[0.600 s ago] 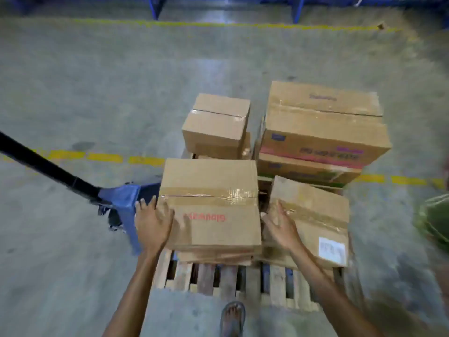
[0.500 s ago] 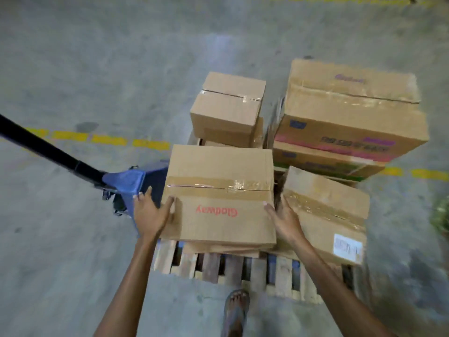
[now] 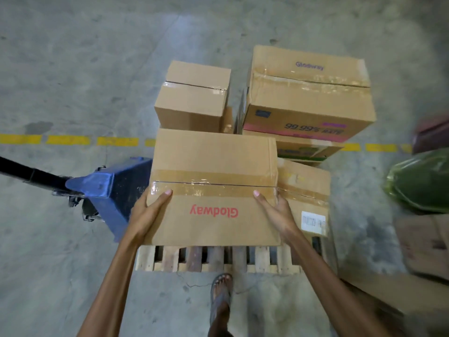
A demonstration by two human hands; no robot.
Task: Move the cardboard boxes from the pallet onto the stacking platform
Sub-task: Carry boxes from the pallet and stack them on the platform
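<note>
A taped cardboard box with red "Glodway" lettering [image 3: 213, 171] is raised above the near side of the wooden pallet [image 3: 218, 260]. My left hand [image 3: 148, 215] clamps its left side and my right hand [image 3: 277, 215] its right side, thumbs on the top tape. Behind it on the pallet stand a smaller plain box [image 3: 194, 96] at the back left and a large "Glodway" box [image 3: 308, 93] stacked on others at the back right. A labelled box [image 3: 308, 198] lies just right of the held one. The stacking platform cannot be told apart in this view.
A blue pallet jack [image 3: 107, 188] with a black handle stands against the pallet's left side. A dashed yellow line [image 3: 68, 140] crosses the concrete floor. A green sack [image 3: 422, 183] and flat cardboard [image 3: 427, 242] lie at the right. My sandalled foot [image 3: 220, 293] is before the pallet.
Both hands have slid from the box's near corners to its sides, and the box has come up off the pallet toward me. The view has tilted down and closer.
</note>
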